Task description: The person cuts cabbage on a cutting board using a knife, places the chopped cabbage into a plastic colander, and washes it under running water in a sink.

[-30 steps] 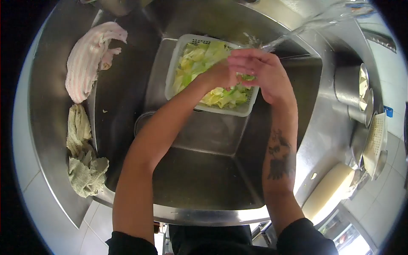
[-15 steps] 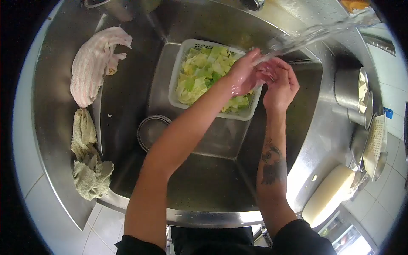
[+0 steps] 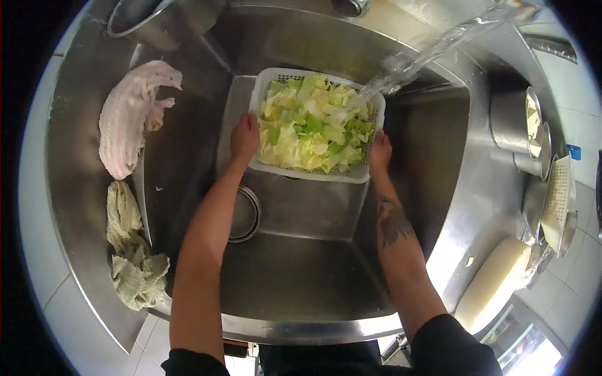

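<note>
A white plastic basket (image 3: 313, 174) with perforated sides stands in the steel sink, filled with chopped lettuce (image 3: 313, 125) in pale green and yellow pieces. My left hand (image 3: 245, 136) grips the basket's left side, and my right hand (image 3: 380, 153) has hold of its right side; the fingertips are partly hidden by the rim. Running water (image 3: 426, 59) streams from the upper right onto the lettuce at the basket's right corner.
Around the basket is a deep steel sink (image 3: 301, 269) with a round drain (image 3: 246, 214). On the left ledge lie a pinkish cloth (image 3: 128, 122) and a greenish rag (image 3: 135, 276). A steel pot (image 3: 153, 25) stands upper left. Along the right are pans (image 3: 511, 122) and a long pale block (image 3: 495, 285).
My hands were together under the water stream above the basket's right side. They have parted and moved down to grip both sides of the basket. The water now lands on the lettuce.
</note>
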Demonstrator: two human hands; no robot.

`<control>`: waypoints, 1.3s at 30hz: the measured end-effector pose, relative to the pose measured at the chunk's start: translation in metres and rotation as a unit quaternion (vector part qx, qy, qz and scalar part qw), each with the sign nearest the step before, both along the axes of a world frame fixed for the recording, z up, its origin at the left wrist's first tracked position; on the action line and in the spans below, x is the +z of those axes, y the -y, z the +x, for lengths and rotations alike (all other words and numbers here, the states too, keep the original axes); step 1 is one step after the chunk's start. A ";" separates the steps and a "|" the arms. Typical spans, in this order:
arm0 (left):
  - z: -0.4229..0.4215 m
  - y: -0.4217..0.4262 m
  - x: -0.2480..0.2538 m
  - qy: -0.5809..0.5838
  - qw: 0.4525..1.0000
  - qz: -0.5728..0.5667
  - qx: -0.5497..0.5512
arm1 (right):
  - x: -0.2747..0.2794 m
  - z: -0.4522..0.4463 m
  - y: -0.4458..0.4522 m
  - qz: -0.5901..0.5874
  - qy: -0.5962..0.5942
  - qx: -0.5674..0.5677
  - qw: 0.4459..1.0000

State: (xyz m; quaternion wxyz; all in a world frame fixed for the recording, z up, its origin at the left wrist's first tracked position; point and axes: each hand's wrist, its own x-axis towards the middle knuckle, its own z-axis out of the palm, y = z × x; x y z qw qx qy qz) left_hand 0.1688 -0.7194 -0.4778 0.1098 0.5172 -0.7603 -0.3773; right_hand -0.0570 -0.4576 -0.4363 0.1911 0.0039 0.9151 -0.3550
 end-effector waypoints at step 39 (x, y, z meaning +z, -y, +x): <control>0.005 0.013 -0.009 0.035 0.989 0.133 0.055 | -0.044 0.005 -0.043 -0.090 0.057 -0.137 0.985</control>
